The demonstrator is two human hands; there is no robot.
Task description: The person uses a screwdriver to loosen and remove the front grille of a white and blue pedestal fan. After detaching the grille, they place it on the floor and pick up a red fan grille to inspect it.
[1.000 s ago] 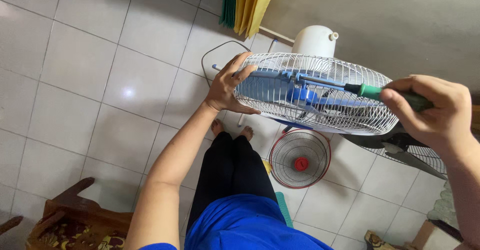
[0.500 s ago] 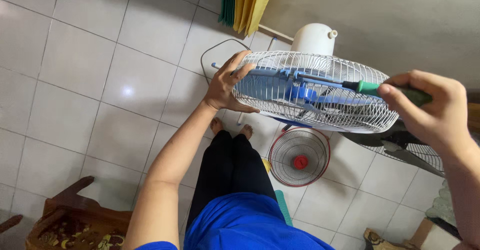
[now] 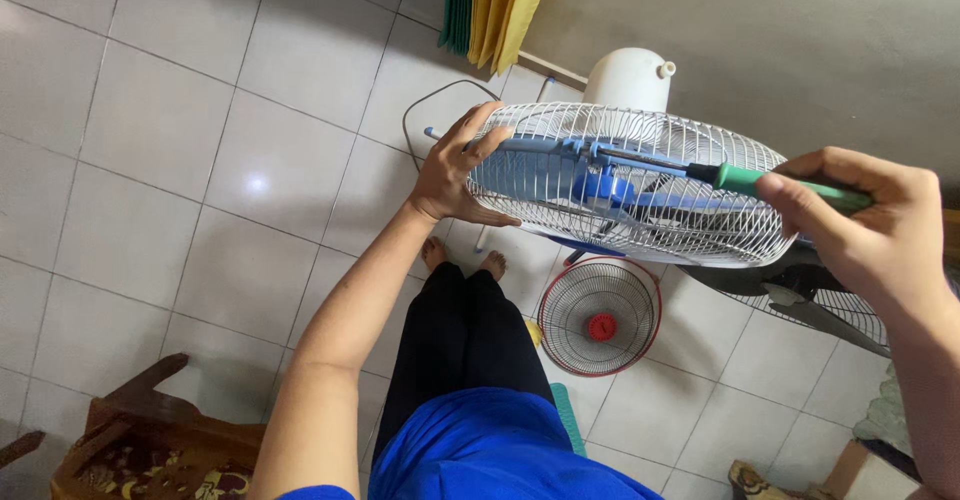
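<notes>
My left hand [image 3: 452, 175] grips the left rim of the white wire fan guard [image 3: 640, 185]; my right hand [image 3: 868, 225] closes around a green-handled screwdriver [image 3: 775, 182], its shaft pointing left, apparently reaching the blue hub [image 3: 603, 186].

At the centre of the frame the left hand [image 3: 455, 175] grips the left rim of a white wire fan guard [image 3: 640, 185], with blue blades [image 3: 610, 185] showing through the wires. At the right edge the right hand [image 3: 865, 225] is closed around a green-handled screwdriver [image 3: 775, 182], its shaft lying across the guard toward the hub. Below, on the tiled floor [image 3: 200, 140], lies a small round grille with a red centre [image 3: 600, 317]. A wooden chair [image 3: 140, 440] sits at lower left.
</notes>
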